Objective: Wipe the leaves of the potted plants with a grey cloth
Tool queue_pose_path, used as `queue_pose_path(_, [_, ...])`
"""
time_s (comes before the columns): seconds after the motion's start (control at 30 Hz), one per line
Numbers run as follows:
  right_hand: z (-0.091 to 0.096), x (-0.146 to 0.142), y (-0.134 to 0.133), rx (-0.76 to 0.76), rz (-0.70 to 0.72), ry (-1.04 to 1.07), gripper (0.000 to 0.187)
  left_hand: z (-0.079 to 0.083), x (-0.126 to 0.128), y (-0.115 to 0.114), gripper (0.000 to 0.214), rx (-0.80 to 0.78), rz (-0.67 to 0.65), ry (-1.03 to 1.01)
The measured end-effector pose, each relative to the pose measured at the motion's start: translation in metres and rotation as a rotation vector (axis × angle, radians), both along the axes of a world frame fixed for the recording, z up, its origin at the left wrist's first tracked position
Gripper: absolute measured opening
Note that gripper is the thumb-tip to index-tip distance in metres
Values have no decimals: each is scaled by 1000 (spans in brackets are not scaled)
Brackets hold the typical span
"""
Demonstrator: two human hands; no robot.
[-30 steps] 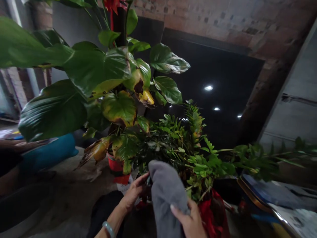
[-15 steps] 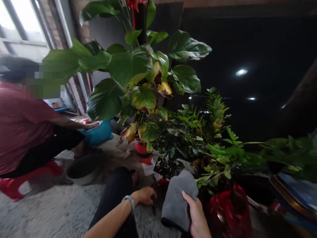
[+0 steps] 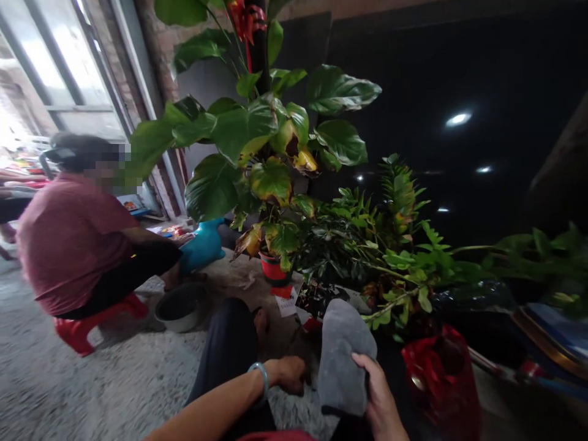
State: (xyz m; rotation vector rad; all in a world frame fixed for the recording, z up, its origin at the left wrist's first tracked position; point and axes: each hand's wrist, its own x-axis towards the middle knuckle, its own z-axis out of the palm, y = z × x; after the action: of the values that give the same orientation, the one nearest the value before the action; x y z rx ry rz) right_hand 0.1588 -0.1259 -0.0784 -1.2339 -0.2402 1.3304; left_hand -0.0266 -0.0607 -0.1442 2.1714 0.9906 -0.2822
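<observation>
My right hand grips a grey cloth and holds it up in front of a low, dark-leaved potted plant. My left hand, with a pale bangle on the wrist, is curled closed near my knee, just left of the cloth; what it holds, if anything, is hidden. Behind stands a tall plant with big green and yellowing leaves in a red pot.
A person in a red shirt squats on a red stool at the left, beside a grey bowl and a blue object. Red wrapping covers a pot at the right. A fern-like plant spreads to the right.
My view swung left and down, bringing the squatting person into sight. My left hand dropped from the cloth to near my knee and curled closed. My right hand kept the cloth.
</observation>
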Motion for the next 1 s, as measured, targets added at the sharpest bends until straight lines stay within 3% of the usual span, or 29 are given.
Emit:
queue_pose_path(0.1, [-20,15,-4,22,-56,-16,26,4,1,-7,43,-37,-36,38])
queue_pose_path(0.2, [-36,26,-9,82,-105,-71,23,-3,2,-18,36,-49,-42,56])
queue_pose_path(0.37, [-51,34,1,58,-48,-66,26,-11,-3,-24,31,-50,-17,40])
queue_pose_path(0.7, [-40,27,13,45,19,33,26,2,-2,-18,41,-33,8,59])
queue_pose_path(1.0, [-34,25,9,38,-10,23,27,14,10,-23,44,-41,-83,76])
